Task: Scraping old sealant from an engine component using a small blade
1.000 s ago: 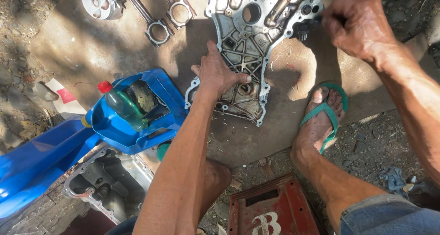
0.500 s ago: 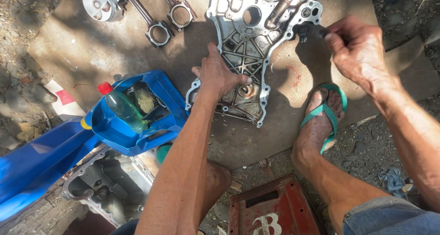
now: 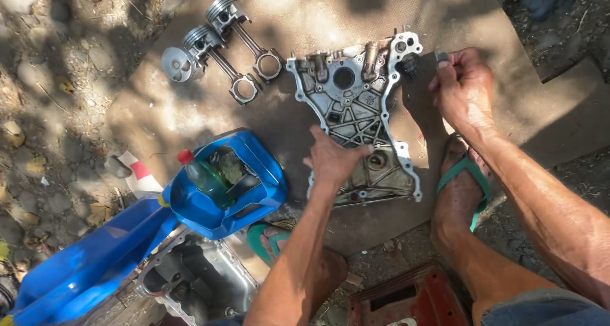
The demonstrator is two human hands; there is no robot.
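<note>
The left hand (image 3: 332, 161) is pressing flat, fingers spread, on the near part of the grey engine cover (image 3: 356, 119), which is lying on the brown board (image 3: 305, 21) in the middle of the scene. The right hand (image 3: 464, 88) is hovering just right of the cover's far corner, fingertips pinched together on a small dark part (image 3: 441, 56). Three pistons (image 3: 219, 46) are lying to the far left, and a cut-open blue container (image 3: 222, 186) is sitting near left.

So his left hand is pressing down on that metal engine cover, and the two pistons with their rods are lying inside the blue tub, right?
Not quite. The left hand does rest on the engine cover, but the head view shows the pistons lying on the cardboard beyond the blue tub, not inside it.
</note>
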